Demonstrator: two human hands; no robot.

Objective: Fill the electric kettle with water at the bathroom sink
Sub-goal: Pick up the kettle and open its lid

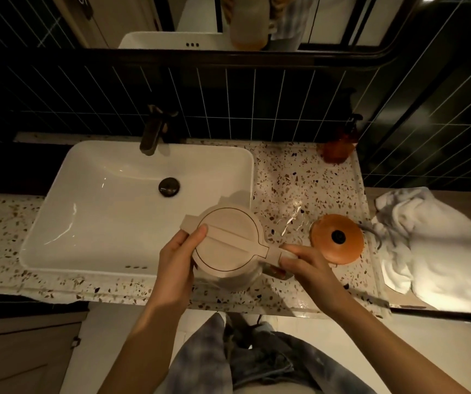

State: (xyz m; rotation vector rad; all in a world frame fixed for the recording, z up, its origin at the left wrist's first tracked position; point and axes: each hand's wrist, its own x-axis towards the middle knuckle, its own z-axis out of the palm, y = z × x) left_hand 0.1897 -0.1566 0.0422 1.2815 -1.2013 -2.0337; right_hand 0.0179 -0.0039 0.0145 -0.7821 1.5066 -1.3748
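Note:
A cream electric kettle (228,241) with its lid closed is held over the counter, at the front right corner of the white sink (109,200). My left hand (177,257) cups the kettle's left side, thumb resting on the lid. My right hand (305,265) grips the kettle's handle on the right. A dark faucet (153,132) stands at the back of the sink, with no water running. The sink's drain plug (169,187) is dark and round.
The orange round kettle base (333,237) with a black centre sits on the terrazzo counter (299,177), right of the kettle. An amber pump bottle (339,146) stands at the back right. A crumpled white towel (427,240) lies far right. Dark tiled wall and mirror behind.

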